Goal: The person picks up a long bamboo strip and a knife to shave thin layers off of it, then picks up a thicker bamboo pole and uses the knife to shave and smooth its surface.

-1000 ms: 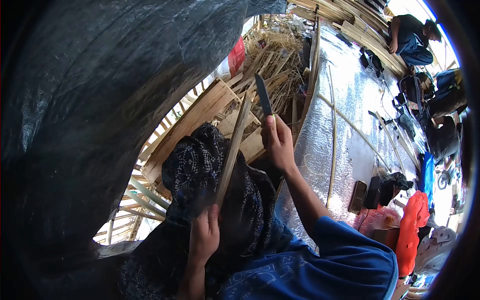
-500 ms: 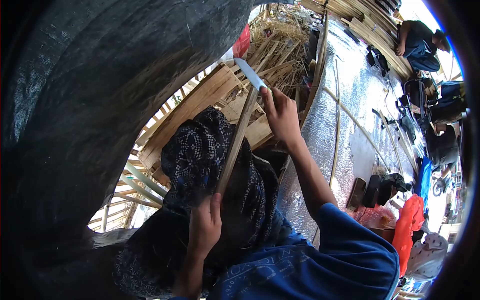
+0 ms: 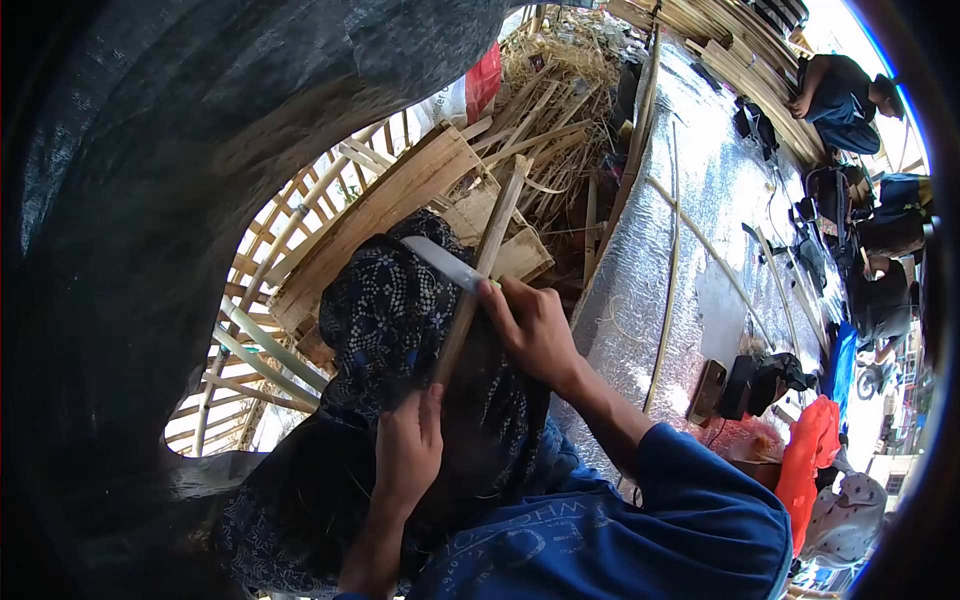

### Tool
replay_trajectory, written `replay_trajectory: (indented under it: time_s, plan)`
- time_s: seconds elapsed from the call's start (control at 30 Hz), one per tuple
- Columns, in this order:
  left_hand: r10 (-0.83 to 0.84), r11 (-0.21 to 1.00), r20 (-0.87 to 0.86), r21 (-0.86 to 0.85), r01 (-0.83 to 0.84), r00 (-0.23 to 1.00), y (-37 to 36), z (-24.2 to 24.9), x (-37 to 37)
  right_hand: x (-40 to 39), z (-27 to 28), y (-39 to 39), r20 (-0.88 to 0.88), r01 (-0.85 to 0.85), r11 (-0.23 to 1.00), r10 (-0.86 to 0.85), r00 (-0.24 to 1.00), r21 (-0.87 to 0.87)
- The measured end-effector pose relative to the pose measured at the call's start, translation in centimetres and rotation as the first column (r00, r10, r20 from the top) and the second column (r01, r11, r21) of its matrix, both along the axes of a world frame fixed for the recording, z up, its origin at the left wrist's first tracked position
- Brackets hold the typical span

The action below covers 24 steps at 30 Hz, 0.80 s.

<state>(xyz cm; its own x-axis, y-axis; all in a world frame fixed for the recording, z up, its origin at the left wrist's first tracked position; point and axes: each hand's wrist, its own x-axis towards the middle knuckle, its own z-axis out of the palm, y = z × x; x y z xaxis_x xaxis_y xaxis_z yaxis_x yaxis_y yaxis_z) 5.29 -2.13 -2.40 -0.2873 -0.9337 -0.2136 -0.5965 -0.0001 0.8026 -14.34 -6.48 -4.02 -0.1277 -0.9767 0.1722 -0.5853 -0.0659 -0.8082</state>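
Note:
My left hand [image 3: 410,447] is closed around the lower end of a long bamboo strip [image 3: 497,220], which slants up and away over my lap. In my right hand [image 3: 535,332] is a knife [image 3: 440,262], held by its handle, which my fingers mostly hide. Its broad pale blade lies across the strip around mid-length, pointing to the upper left. A dark patterned cloth [image 3: 385,300] covers my knees beneath the strip.
Wooden boards [image 3: 375,225] and a heap of split strips and shavings [image 3: 555,110] lie beyond my knees. A silvery mat [image 3: 640,270] on the right carries sticks and a phone [image 3: 707,390]. Other people [image 3: 845,95] sit at the far right. A dark sheet [image 3: 170,230] hangs on the left.
My right hand has drawn the knife down along the strip, from near its far end toward my left hand. My left hand keeps its grip in nearly the same place.

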Motion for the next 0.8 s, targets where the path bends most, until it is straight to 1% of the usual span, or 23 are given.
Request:
replay_trajectory:
  time_s: [0.07,0.1,0.13,0.17,0.2,0.23,0.3,0.37,0.4,0.43,0.47,0.5,0.53,0.63,0.7,0.77,0.8]
  plan:
    - [-0.006,1.000,0.000,0.001,0.006,1.000,0.1,0.1,0.1,-0.8,0.3,-0.4,-0.046,0.088,0.996,-0.089,0.995,-0.027]
    - [-0.014,1.000,0.000,0.003,0.014,1.000,0.2,0.2,0.2,-1.8,0.0,-1.7,0.000,0.178,0.976,-0.179,0.984,-0.123]
    - [-0.019,1.000,0.000,0.001,0.019,1.000,0.2,0.1,0.2,-3.1,0.5,-2.7,-0.028,0.262,0.965,-0.263,0.964,-0.023]
    - [0.000,1.000,-0.020,-0.001,0.000,1.000,0.3,0.1,0.3,-4.6,0.3,-4.0,-0.059,0.317,0.941,-0.325,0.944,-0.115]
    - [0.021,1.000,-0.042,-0.006,-0.021,0.999,0.4,0.1,0.3,-5.7,0.3,-5.0,-0.076,0.343,0.924,-0.359,0.930,-0.169]
    - [0.022,1.000,-0.046,-0.013,-0.022,0.999,0.4,0.1,0.3,-6.5,0.5,-5.7,-0.098,0.395,0.906,-0.411,0.906,-0.150]
    - [0.019,1.000,-0.045,0.016,-0.018,0.999,0.4,0.1,0.4,-7.7,-1.1,-6.9,-0.172,0.368,0.920,-0.388,0.906,-0.136]
    - [0.011,1.000,-0.050,-0.001,-0.011,0.999,0.5,0.0,0.4,-6.3,-2.8,-6.0,-0.074,0.342,0.939,-0.344,0.936,-0.042]
    - [0.005,1.000,-0.052,-0.007,-0.006,0.999,0.4,0.0,0.4,-5.9,-4.3,-5.8,-0.106,0.337,0.929,-0.354,0.929,-0.152]
    - [0.008,1.000,-0.052,-0.009,-0.009,0.999,0.3,-0.1,0.4,-6.0,-5.5,-5.7,-0.105,0.334,0.930,-0.352,0.930,-0.153]
    - [0.010,1.000,-0.063,-0.002,-0.011,0.998,0.3,0.0,0.4,-6.1,-5.9,-5.6,0.103,0.446,0.891,-0.437,0.893,-0.089]
    - [0.011,1.000,-0.073,0.004,-0.011,0.997,0.3,0.0,0.4,-6.4,-6.3,-5.5,0.300,0.538,0.843,-0.513,0.804,-0.002]
    - [0.009,1.000,-0.071,0.003,-0.009,0.997,0.3,0.1,0.4,-6.8,-6.5,-5.4,0.514,0.529,0.848,-0.470,0.717,0.037]
    - [0.006,1.000,-0.083,0.019,-0.004,0.996,0.2,0.1,0.5,-7.5,-4.4,-4.7,0.626,0.483,0.875,-0.360,0.692,-0.030]
    - [0.012,1.000,-0.099,0.028,-0.009,0.995,0.2,-0.1,0.5,-8.0,-2.0,-4.9,0.575,0.512,0.841,-0.335,0.747,-0.175]
    - [0.006,1.000,-0.099,0.027,-0.004,0.995,0.2,-0.3,0.6,-8.1,1.3,-4.5,0.575,0.529,0.825,-0.340,0.744,-0.197]
    - [0.002,1.000,-0.094,0.025,0.001,0.996,0.2,-0.3,0.6,-8.7,2.5,-4.5,0.565,0.521,0.810,-0.305,0.767,-0.269]
